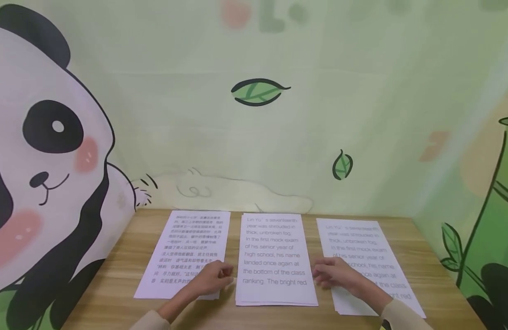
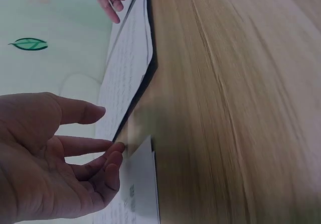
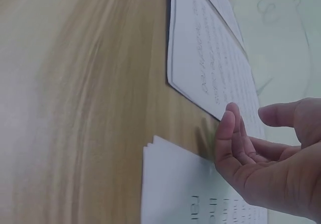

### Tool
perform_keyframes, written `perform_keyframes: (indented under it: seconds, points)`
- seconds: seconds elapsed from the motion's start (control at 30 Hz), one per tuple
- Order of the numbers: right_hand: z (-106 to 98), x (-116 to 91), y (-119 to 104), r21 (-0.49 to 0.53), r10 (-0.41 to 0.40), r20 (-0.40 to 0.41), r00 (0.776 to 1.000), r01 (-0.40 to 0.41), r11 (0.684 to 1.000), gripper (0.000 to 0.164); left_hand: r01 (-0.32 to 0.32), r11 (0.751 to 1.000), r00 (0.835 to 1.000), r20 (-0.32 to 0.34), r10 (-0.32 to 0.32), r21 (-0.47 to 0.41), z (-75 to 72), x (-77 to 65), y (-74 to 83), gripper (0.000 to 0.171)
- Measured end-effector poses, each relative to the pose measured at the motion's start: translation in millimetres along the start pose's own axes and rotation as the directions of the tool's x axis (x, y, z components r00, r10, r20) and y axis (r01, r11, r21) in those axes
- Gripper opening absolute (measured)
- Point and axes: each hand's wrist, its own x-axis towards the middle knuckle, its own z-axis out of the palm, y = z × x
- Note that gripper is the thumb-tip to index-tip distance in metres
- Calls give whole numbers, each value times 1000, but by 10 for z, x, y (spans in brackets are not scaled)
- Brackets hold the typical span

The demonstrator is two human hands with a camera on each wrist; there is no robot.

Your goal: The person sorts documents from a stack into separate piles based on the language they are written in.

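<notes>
Three stacks of printed paper lie side by side on a wooden table. The left stack (image 1: 188,252) carries Chinese text; the middle stack (image 1: 274,256) and the right stack (image 1: 369,256) carry large English print. My left hand (image 1: 212,277) hovers over the right edge of the Chinese stack, near the gap beside the middle one. My right hand (image 1: 336,275) is above the left edge of the right stack, partly covering its text. Both hands hold nothing; in the left wrist view the left hand's fingers (image 2: 88,156) are loosely bent, as are the right hand's fingers (image 3: 233,138) in the right wrist view.
The wooden table (image 1: 117,275) meets a pale green backdrop (image 1: 175,114) printed with a panda (image 1: 60,183) and leaves. Slightly uneven sheet edges show at the near ends of the stacks. Narrow strips of wood separate the stacks.
</notes>
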Motion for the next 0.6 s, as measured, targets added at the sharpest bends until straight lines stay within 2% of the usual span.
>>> perform_keyframes:
  seconds: [0.13, 0.23, 0.3, 0.4, 0.6]
  points:
    - [22, -6, 39, 21, 42, 28, 999, -43, 999, 55, -1, 1000, 1000, 26, 1, -4, 117, 118, -10, 11]
    - [64, 10, 45, 30, 57, 38, 998, -58, 998, 55, 16, 1000, 999, 31, -15, -26, 144, 132, -13, 21]
    - [74, 9, 39, 32, 48, 36, 998, -49, 998, 54, 17, 999, 999, 37, -15, -44, 144, 133, 3, 28]
    - [66, 3, 28, 23, 23, 43, 999, -24, 999, 54, 25, 998, 999, 38, -22, -55, 138, 124, 23, 27]
    - [52, -32, 4, 28, -37, 78, 996, 35, 999, 57, 84, 990, 996, 37, -80, -114, 116, 73, 52, 27]
